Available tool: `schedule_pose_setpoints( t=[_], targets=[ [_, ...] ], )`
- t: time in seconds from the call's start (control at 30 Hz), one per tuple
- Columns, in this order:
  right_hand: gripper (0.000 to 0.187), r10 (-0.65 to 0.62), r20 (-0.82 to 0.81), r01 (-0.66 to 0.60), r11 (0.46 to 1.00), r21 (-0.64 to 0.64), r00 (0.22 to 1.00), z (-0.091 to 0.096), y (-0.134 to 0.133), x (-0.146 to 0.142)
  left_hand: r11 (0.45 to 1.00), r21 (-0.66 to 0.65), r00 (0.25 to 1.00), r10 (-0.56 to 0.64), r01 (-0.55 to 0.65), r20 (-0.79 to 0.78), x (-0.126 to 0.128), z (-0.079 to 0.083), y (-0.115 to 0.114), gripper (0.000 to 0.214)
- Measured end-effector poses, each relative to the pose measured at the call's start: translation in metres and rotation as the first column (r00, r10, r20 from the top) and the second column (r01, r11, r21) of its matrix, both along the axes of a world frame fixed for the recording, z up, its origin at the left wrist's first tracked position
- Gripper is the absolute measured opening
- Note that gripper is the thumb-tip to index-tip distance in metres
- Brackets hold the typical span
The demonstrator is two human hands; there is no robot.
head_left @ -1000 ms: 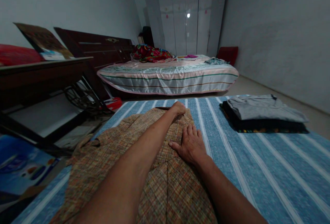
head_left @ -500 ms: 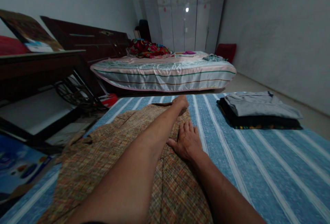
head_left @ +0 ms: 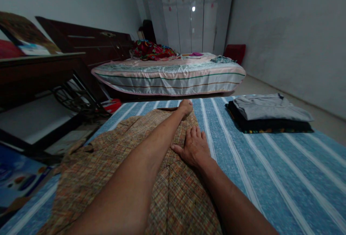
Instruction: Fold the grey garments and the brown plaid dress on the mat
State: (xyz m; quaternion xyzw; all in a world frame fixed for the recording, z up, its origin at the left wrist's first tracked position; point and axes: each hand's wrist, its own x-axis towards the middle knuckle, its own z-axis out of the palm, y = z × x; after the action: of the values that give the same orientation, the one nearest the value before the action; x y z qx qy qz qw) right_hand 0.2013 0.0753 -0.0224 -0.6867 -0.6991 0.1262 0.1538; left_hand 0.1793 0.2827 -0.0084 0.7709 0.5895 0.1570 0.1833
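Note:
A brown checked garment (head_left: 105, 155) lies spread over the blue-and-white striped bed cover (head_left: 270, 177), its dark-edged neck opening at the far end. Whether it is a shirt or a dress I cannot tell. Stretched across it, my left arm reaches to the far right corner, where my left hand (head_left: 186, 107) is closed on the fabric; its fingertips are mostly hidden. My right hand (head_left: 195, 147) lies flat on the garment's right side, nearer to me, with its fingers extended and the thumb out to the left.
A folded grey garment (head_left: 270, 107) rests on folded black clothing (head_left: 275, 125) at the right. Beyond the striped cover stands another bed (head_left: 173, 80) with a red floral bundle (head_left: 152, 50). A dark table (head_left: 40, 69) with a metal wheel beneath flanks the left side.
The view has shifted slightly, so most things sit a little further left. Both hands keep nearly the same places on the garment.

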Motion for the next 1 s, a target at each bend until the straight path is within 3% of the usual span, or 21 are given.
schedule_pose_setpoints(
  t=[0.43,0.63,0.73,1.0],
  targets=[
    [0.099,0.001,0.006,-0.001,1.000,-0.015,1.000,0.001,0.000,0.000,0.926,0.265,0.933,-0.184,0.270,-0.308,-0.016,-0.010,-0.014,0.030],
    [0.101,-0.002,0.006,0.002,1.000,-0.007,1.000,-0.001,0.001,0.000,0.866,0.281,0.865,-0.277,0.413,-0.418,-0.023,0.008,-0.023,0.025],
    [0.101,-0.005,0.008,0.005,1.000,-0.017,1.000,-0.002,0.002,0.000,0.829,0.244,0.808,-0.351,0.503,-0.473,-0.027,0.009,-0.034,0.020],
    [0.099,-0.005,0.007,0.005,1.000,-0.011,1.000,-0.001,0.000,0.000,0.851,0.198,0.795,-0.337,0.487,-0.505,-0.033,-0.001,-0.044,0.025]
  ],
)
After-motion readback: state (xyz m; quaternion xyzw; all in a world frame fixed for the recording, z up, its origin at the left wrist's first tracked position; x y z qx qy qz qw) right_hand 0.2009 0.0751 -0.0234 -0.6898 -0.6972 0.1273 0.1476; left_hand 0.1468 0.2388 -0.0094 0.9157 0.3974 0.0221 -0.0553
